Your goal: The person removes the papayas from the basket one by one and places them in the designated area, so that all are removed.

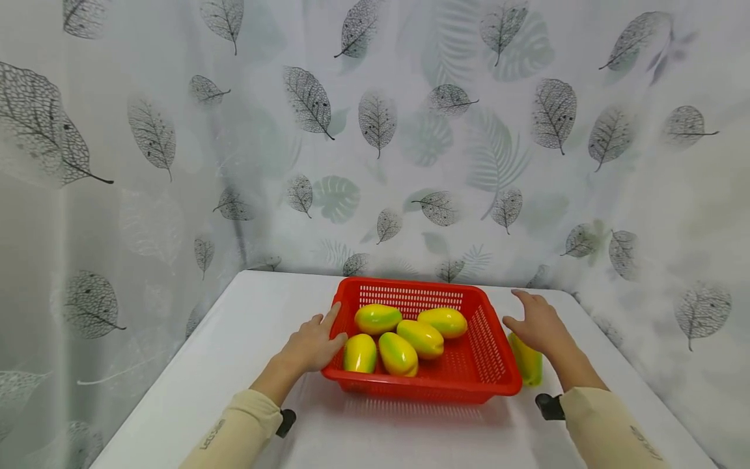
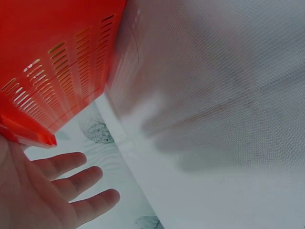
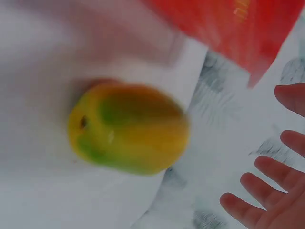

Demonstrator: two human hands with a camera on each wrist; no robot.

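A red plastic basket (image 1: 410, 385) with slotted walls holds several glossy yellow-green oblong fruits (image 1: 420, 339), which look like papayas or mangoes. My left hand (image 1: 310, 344) is at its left rim, fingers extended; in the left wrist view the palm is against or very close to the rim, the thumb hidden. My right hand (image 1: 538, 320) hovers off the basket's right side with spread fingers and holds nothing. Below it, one more yellow-green fruit (image 3: 128, 129) lies on the table beside the basket, partly covered by the hand in the head view.
Everything stands on a white-covered table (image 1: 234, 365). A leaf-print curtain (image 1: 375, 130) hangs behind the table and along both sides. Dark wrist straps (image 1: 286, 423) show below the beige sleeves.
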